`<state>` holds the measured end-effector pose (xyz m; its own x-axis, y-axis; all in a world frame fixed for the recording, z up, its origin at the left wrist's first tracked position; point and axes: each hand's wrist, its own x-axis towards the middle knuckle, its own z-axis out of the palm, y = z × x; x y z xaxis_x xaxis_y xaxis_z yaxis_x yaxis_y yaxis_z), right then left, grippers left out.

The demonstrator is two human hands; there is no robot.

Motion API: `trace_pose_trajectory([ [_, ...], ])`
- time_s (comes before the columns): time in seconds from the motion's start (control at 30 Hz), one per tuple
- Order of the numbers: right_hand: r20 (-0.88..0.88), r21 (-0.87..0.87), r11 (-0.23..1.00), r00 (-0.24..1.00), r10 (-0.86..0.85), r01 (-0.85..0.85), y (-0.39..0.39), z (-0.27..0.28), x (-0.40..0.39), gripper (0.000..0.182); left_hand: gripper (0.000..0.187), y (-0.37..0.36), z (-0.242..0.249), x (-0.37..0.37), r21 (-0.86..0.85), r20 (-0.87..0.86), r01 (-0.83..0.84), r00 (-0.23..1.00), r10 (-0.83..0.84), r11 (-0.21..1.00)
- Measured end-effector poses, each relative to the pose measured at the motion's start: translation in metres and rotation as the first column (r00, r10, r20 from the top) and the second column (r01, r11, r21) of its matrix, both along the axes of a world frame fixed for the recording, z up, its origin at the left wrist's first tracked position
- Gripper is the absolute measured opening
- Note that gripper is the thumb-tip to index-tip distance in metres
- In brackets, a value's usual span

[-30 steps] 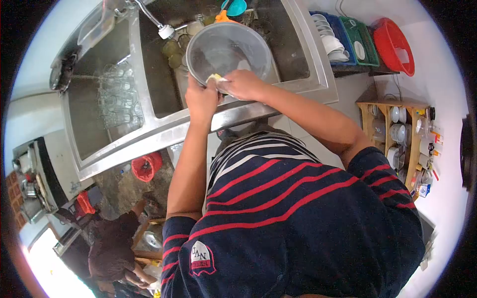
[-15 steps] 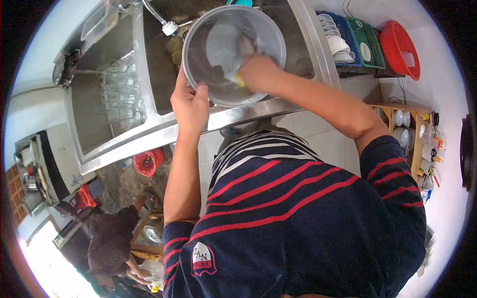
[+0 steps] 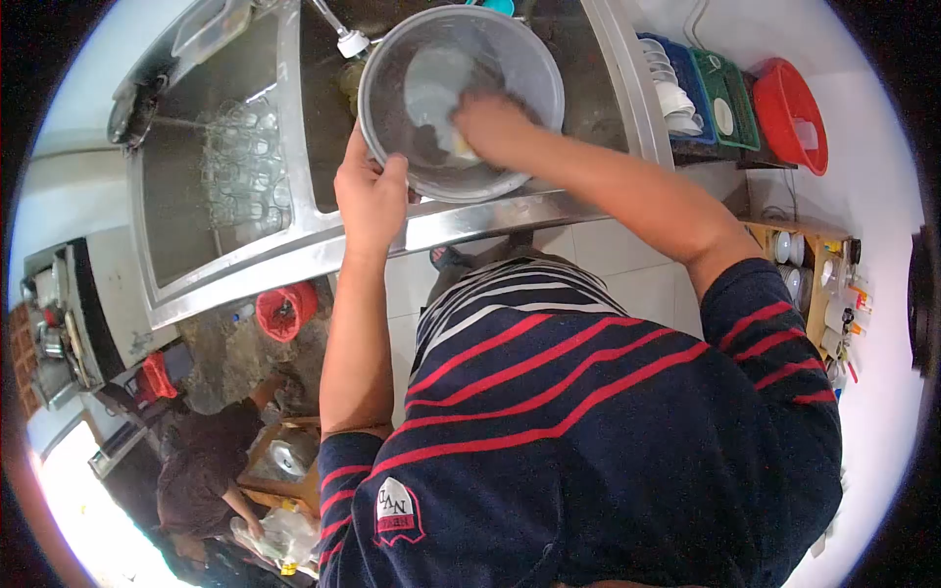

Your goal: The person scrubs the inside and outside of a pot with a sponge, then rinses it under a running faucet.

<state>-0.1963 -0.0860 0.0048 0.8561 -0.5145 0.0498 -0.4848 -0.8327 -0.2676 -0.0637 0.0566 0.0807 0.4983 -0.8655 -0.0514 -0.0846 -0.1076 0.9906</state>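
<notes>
A large grey metal pot (image 3: 387,93) is tilted over the sink basin near its front edge, its open mouth facing me. My left hand (image 3: 371,201) grips the pot's lower left rim, thumb inside and fingers around the outside. Inside the pot, my right hand (image 3: 495,127) is blurred by motion. Its fingers are closed on a yellowish-white sponge (image 3: 463,149), partly hidden and pressed to the inner wall. A pale wet patch (image 3: 431,83) shows on the pot's inside. Behind the pot's left side hangs a white-tipped faucet (image 3: 351,42).
Many drinking glasses (image 3: 245,171) stand in the left sink basin. To the right are a blue rack (image 3: 701,93) with white dishes, a green rack (image 3: 735,98) and a red basin (image 3: 792,113). A red bin (image 3: 284,312) sits on the floor; another person (image 3: 211,461) works at lower left.
My right hand has moved slightly left and up inside the pot with the sponge. My left hand keeps its hold on the rim. The view has shifted slightly.
</notes>
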Motion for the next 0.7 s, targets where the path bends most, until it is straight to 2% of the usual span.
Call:
trace_pose_trajectory([
  [0.03,-0.123,0.106,0.992,0.989,0.080,-0.067,0.004,-0.011,-0.004,0.022,0.062,-0.001,-0.002,-0.002,-0.019,0.029,0.001,1.000,0.000,1.000],
  [0.07,-0.125,0.102,0.993,0.989,0.079,-0.066,0.004,-0.010,0.004,0.022,0.062,-0.002,-0.003,-0.003,-0.039,0.060,0.003,0.998,0.000,0.999],
  [0.1,0.004,0.160,0.984,0.997,0.074,-0.074,0.008,-0.009,0.022,0.022,0.062,-0.004,-0.002,-0.004,-0.038,0.061,0.003,0.998,-0.001,0.999],
  [0.13,0.135,0.221,0.971,0.989,0.061,-0.090,0.012,-0.007,0.034,0.022,0.063,-0.005,0.001,-0.003,0.014,0.211,0.017,0.977,-0.019,1.000],
  [0.17,0.140,0.227,0.970,0.988,0.062,-0.093,0.008,-0.005,0.040,0.022,0.064,-0.006,0.003,-0.001,0.068,0.357,0.022,0.933,-0.045,0.997],
  [0.2,0.068,0.111,0.983,0.988,0.141,-0.148,-0.005,0.000,0.048,0.022,0.065,-0.006,0.006,0.004,0.113,0.385,0.012,0.921,-0.054,0.994],
  [0.23,-0.017,-0.003,0.978,0.978,0.207,-0.208,-0.015,0.004,0.052,0.023,0.065,-0.004,0.004,0.009,0.114,0.386,0.012,0.921,-0.056,0.993],
  [0.27,-0.019,-0.004,0.979,0.978,0.206,-0.206,-0.022,0.010,0.044,0.023,0.064,-0.003,0.001,0.015,0.052,0.255,0.016,0.966,-0.029,0.999],
  [0.3,0.024,-0.025,0.996,0.996,0.081,-0.081,-0.031,0.016,0.029,0.023,0.063,-0.003,0.001,0.018,-0.013,0.118,0.008,0.993,-0.006,1.000],
  [0.33,0.070,-0.038,0.998,0.997,-0.040,0.042,-0.035,0.020,0.021,0.023,0.062,0.001,0.001,0.021,0.020,0.023,0.007,1.000,-0.008,1.000],
  [0.37,0.067,-0.035,0.999,0.997,-0.034,0.036,-0.032,0.015,0.020,0.023,0.062,0.003,0.000,0.022,0.023,0.020,0.002,1.000,-0.002,1.000],
  [0.47,-0.025,0.167,0.967,0.980,0.197,-0.190,-0.002,-0.007,0.016,0.024,0.062,0.000,-0.002,0.017,0.001,-0.005,0.004,1.000,-0.004,1.000],
  [0.5,-0.027,0.163,0.968,0.980,0.197,-0.190,0.007,-0.005,0.028,0.024,0.063,-0.002,0.002,0.013,-0.011,0.003,0.004,1.000,-0.004,1.000],
  [0.57,0.229,0.224,0.971,0.973,0.029,-0.082,0.020,-0.005,0.055,0.027,0.063,-0.002,0.004,0.015,-0.017,0.015,-0.009,1.000,0.010,1.000],
  [0.6,0.233,0.232,0.969,0.972,0.033,-0.089,0.013,0.002,0.066,0.027,0.063,-0.002,0.001,0.018,0.013,0.107,0.010,0.994,-0.011,1.000],
  [0.63,0.055,0.082,0.985,0.988,0.146,-0.150,-0.006,0.013,0.078,0.028,0.064,-0.001,-0.002,0.021,0.046,0.196,0.030,0.980,-0.039,0.998],
  [0.67,-0.141,-0.061,0.970,0.964,0.223,-0.234,-0.024,0.017,0.085,0.035,0.062,-0.001,-0.003,0.021,0.052,0.163,0.020,0.986,-0.028,0.998],
  [0.7,-0.143,-0.063,0.970,0.964,0.223,-0.233,-0.038,0.009,0.084,0.035,0.062,0.000,-0.004,0.022,0.049,0.163,0.020,0.986,-0.028,0.999],
])
